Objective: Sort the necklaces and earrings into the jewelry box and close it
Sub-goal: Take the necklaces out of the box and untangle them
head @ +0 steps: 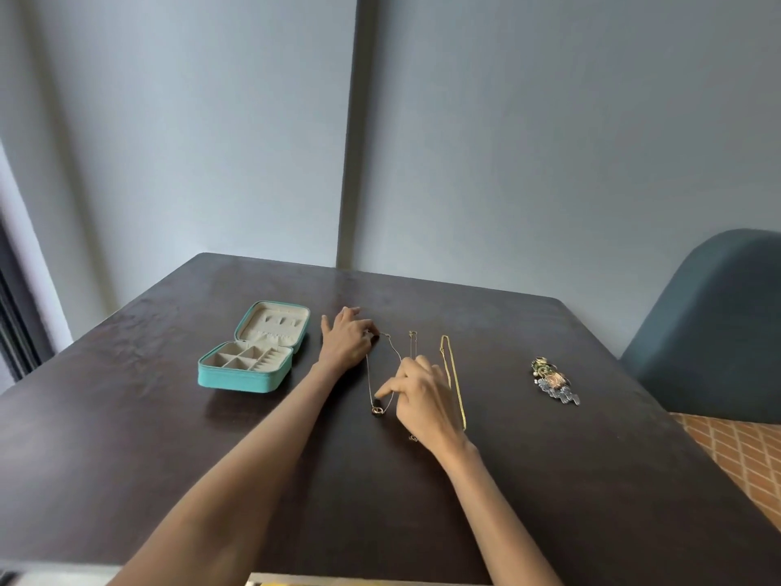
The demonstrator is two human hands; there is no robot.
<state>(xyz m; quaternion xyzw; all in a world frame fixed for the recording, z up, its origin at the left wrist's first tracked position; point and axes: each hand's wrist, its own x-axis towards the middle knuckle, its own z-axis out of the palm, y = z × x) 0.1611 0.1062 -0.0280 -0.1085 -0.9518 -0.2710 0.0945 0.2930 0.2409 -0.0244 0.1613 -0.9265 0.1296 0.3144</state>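
A teal jewelry box lies open on the dark table, its cream compartments showing. Right of it lie three necklaces. My left hand pinches the top end of the thin pendant necklace. My right hand rests over that chain's lower part, forefinger pointing at the ring pendant. A second thin chain runs under my right hand. The gold chain lies straight beside it. A heap of earrings sits further right.
A grey-blue chair back stands at the table's right side. Orange patterned floor shows beyond the right edge. A grey wall rises behind the table.
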